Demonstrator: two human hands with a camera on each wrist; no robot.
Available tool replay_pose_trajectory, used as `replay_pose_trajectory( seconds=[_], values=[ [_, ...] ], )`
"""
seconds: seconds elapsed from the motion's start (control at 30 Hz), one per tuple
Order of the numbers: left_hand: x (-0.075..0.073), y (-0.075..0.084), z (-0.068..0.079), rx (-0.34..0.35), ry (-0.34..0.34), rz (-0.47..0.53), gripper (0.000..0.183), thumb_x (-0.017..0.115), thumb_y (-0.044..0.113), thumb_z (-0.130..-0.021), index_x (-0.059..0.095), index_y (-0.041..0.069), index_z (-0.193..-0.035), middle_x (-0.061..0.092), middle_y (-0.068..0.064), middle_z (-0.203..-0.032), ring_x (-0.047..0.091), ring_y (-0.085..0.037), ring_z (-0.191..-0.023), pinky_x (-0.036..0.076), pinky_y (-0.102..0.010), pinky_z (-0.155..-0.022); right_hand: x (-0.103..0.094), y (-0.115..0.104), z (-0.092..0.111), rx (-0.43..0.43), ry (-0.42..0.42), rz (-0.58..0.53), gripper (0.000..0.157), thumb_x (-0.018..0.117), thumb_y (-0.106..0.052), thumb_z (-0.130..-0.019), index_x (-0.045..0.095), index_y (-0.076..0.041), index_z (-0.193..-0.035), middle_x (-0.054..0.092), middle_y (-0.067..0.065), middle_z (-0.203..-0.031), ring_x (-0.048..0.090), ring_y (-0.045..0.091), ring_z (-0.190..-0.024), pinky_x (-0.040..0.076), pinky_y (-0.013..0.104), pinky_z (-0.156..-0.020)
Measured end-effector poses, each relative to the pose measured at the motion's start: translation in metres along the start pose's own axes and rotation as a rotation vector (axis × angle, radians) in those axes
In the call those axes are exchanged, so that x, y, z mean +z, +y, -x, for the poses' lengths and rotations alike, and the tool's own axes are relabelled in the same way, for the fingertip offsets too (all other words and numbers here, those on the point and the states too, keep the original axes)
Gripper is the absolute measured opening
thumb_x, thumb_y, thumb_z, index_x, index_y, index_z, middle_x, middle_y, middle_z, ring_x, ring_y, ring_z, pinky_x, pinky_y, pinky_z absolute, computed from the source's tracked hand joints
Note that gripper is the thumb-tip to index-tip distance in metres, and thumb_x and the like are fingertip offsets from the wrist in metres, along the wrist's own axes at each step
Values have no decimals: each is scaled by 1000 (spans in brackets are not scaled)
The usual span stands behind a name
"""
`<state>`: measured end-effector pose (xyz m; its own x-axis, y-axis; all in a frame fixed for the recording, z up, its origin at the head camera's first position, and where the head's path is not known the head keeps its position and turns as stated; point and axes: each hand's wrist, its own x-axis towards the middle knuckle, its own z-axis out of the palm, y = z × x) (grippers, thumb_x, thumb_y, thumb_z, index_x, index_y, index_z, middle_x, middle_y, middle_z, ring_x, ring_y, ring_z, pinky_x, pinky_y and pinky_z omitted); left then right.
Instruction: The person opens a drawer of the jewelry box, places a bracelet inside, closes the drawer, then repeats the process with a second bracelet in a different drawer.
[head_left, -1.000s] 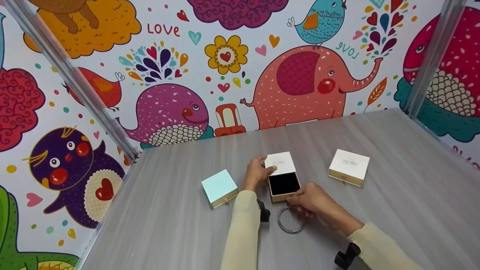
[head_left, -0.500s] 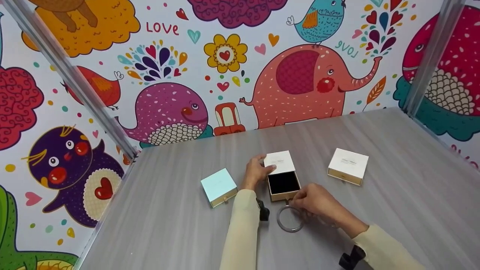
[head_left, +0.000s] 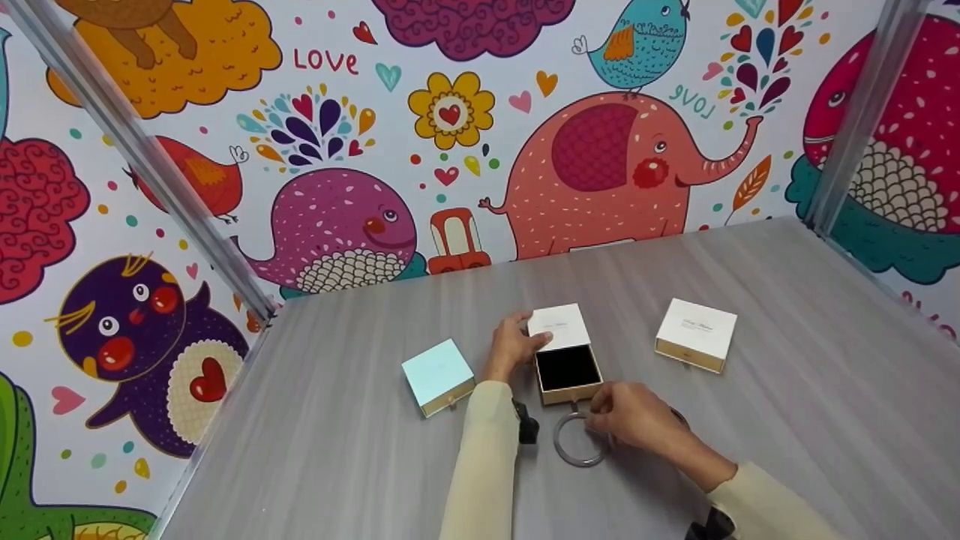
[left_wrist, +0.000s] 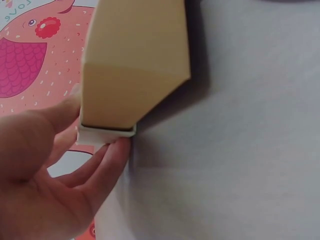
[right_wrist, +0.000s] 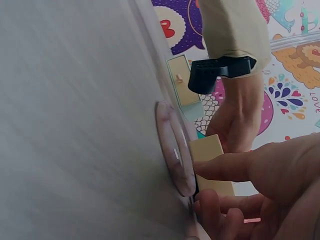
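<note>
Bangle [right_wrist: 169,145] lies flat on the table [head_left: 345,420], just in front of the box [head_left: 566,336]. I have the left hand [head_left: 514,349] gripping the box, its drawer [head_left: 571,394] slid out. I judge the pick-up is beginning; next I'd need a sure hold. The right hand [head_left: 634,416] hides the bangle's right edge, so I can't tell whether its bent fingers pinch it.
</note>
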<state>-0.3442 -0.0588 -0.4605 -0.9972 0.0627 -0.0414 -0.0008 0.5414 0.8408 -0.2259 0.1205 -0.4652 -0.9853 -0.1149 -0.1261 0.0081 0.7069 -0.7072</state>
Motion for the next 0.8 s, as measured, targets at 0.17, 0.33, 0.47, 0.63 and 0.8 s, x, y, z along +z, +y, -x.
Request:
replay_pose_trajectory(
  seconds=[0.17,0.33,0.47,0.63,0.8],
  values=[
    [0,1,-1,-8,-5,3,56,74,17,-92,53,2,-142,54,-18,-147,56,-30,-131,47,-42,-109,0,-1,-3,-12,30,83,19,82,-13,-77,69,-7,-89,64,2,-78,56,15,-66,44,29,-57],
    [0,0,-1,0,1,-4,56,74,16,-91,54,1,-141,55,-18,-147,56,-30,-130,46,-43,-109,2,-1,-3,-32,40,127,21,85,-13,-75,67,-8,-85,62,1,-76,55,16,-71,43,30,-60],
    [0,1,0,-10,1,-3,56,74,18,-91,55,2,-141,55,-18,-146,55,-31,-132,45,-44,-110,2,0,-2,-44,48,124,21,85,-12,-75,66,-9,-83,62,1,-74,55,15,-70,43,30,-60],
    [0,1,0,-2,17,-19,55,76,17,-90,56,2,-139,60,-18,-139,62,-24,-114,51,-39,-102,3,0,-1,-75,67,106,19,85,-10,-73,66,-11,-79,63,-2,-70,54,14,-67,42,30,-59],
    [0,1,-1,-8,18,-16,55,76,17,-89,57,3,-139,63,-18,-135,61,-19,-102,53,-37,-99,5,1,-1,-84,83,86,17,83,-7,-73,67,-11,-74,61,-3,-66,53,13,-64,41,29,-57]
  ],
)
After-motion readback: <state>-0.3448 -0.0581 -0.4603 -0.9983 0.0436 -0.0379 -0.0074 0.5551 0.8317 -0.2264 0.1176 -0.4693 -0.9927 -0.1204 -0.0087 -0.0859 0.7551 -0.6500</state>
